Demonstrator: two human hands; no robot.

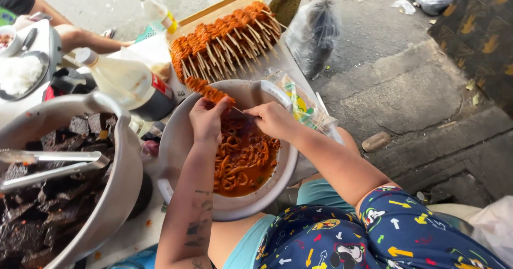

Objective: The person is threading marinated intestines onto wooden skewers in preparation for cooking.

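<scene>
We pinch the loaded skewer (209,91) in our left hand (207,120), its long axis slanting up-left over the white basin (176,135); our right hand (273,119) closes on what seems the bare stick end, nearer the orange strips (243,159) below

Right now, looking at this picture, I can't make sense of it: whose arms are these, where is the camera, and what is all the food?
There is no machine here. One camera, worn on a person's head, looks down at their own two bare hands. The left hand pinches orange, marinated meat strips on a thin wooden skewer, and the right hand holds the stick's other end. Both are above a white basin of the same strips in orange sauce. Behind it, a tray holds finished skewers in rows. At left sit a metal pot of dark cubes with tongs across it, and a sauce bottle.
</scene>
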